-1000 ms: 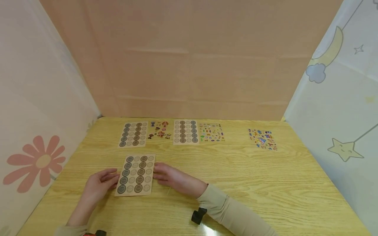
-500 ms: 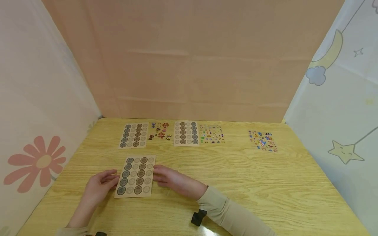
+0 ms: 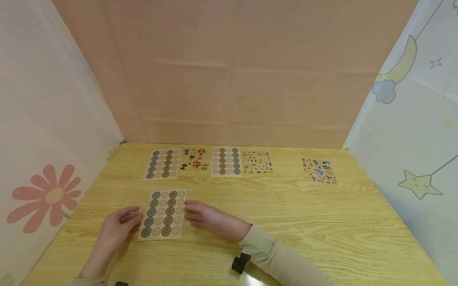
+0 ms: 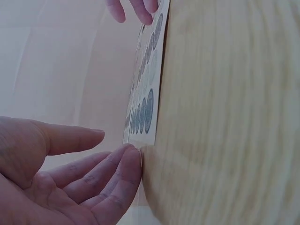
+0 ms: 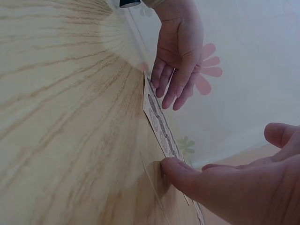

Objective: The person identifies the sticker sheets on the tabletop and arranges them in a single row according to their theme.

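Note:
A beige sheet of round coin-like stickers (image 3: 164, 214), in dark and pale columns, lies on the table in front of me. At its left edge is my left hand (image 3: 118, 228), fingertips touching the near corner in the left wrist view and thumb (image 4: 77, 139) held apart from the paper. My right hand (image 3: 214, 220) lies along the opposite edge with its fingers extended. In the right wrist view a fingertip (image 5: 176, 168) meets the sheet's edge, while the thumb stands away. Neither hand curls round the sheet.
Along the back of the wooden table (image 3: 286, 230) lie two similar sheets, left (image 3: 162, 164) and middle (image 3: 226, 161). Clear sheets with colourful stickers lie beside them: cartoon figures (image 3: 195, 163), small shapes (image 3: 257, 163), and another sheet (image 3: 318, 171) farther right. Panels surround the table's back and sides.
The near sheet has shifted slightly left and towards me, and my left hand has moved a little left with it. My right hand stays at the right edge. The back sheets keep their places.

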A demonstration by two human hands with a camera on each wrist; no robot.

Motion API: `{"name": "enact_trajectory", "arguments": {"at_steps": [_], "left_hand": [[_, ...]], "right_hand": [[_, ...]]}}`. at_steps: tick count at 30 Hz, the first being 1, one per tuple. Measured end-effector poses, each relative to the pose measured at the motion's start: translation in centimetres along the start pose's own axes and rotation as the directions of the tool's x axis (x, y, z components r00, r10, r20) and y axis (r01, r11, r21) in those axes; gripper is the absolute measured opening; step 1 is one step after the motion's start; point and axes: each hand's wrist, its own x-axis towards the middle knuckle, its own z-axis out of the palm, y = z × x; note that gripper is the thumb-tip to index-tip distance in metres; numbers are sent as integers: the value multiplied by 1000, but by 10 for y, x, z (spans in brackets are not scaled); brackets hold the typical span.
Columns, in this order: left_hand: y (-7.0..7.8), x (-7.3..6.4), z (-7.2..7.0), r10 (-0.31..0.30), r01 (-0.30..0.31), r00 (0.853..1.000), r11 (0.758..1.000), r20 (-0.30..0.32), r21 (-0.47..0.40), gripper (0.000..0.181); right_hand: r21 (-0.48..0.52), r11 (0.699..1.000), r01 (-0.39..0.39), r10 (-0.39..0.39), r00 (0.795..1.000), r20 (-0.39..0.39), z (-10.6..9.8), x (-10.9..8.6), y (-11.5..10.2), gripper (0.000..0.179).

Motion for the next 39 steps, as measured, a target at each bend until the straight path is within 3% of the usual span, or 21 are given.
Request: {"name": "enact_trajectory", "arguments": {"at_steps": [12,17,20,26,30,34,37,39], "left_hand": [[9,11,-8,-4,4,1000,1000,-6,-29,45],[10,18,-9,-27,29,999,997,25,-71,52],[2,28,-11,-22,27,999,989,32,-145,58],[-30,59,-14,33,-20,998,970,48,-243,84],[-40,76,-16,40,-18,997,950,61,-313,77],[-38,85,-22,53,-21,995,943,86,-331,67],[-27,85,-25,16,14,996,949,91,-316,68],[-14,81,-28,23,11,994,956,111,-293,69]], "right_hand": [[55,998,29,-25,997,-67,-2,4,-11,59],[84,996,28,-21,996,-89,-3,9,-21,57],[114,993,28,-19,996,-82,-5,12,-28,56],[100,992,76,-69,996,-63,-16,16,-41,53],[96,990,104,-99,994,-55,-26,23,-49,53],[116,988,103,-95,993,-70,-33,31,-55,54],[141,986,90,-78,993,-86,-37,36,-59,54],[150,985,80,-68,994,-88,-40,40,-61,55]]}}
